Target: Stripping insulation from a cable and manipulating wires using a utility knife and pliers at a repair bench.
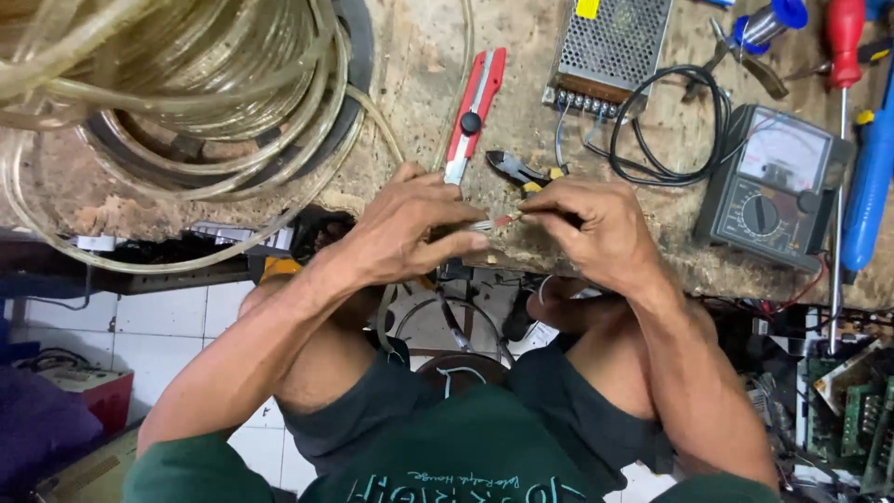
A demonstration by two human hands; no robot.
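Wire ends: thin bared wire ends (495,222), one with a bit of red sleeve, sit between the two hands at the front edge of the workbench (410,84), just above the person's lap.
Left hand: the left hand (410,228) comes in from the left, fingers curled and pinched on the pale strands, thumb on top.
Right hand: the right hand (587,224) meets it from the right, fingertips closed on the red-tipped end; the two hands nearly touch.
Cutters: small side cutters (515,169) with dark and yellow handles lie on the bench just behind the hands, partly hidden by the right knuckles.
Knife: a red utility knife (475,112) lies slanted on the bench, its tip just beside the left hand.
Tubing coil: a big coil of clear tubing (186,84) fills the bench's left part; one loop trails down past the bench edge.
Power supply: a metal perforated box (610,47) stands well behind the hands, with a black cable loop (670,126) beside it.
Meter: a dark analogue multimeter (773,186) rests right of the right hand, near but apart.
Screwdrivers: a red-handled screwdriver (843,56) and a blue-handled one (871,177) lie at the far right.
Below: white floor tiles (158,326) and circuit boards (852,410) show under the bench.
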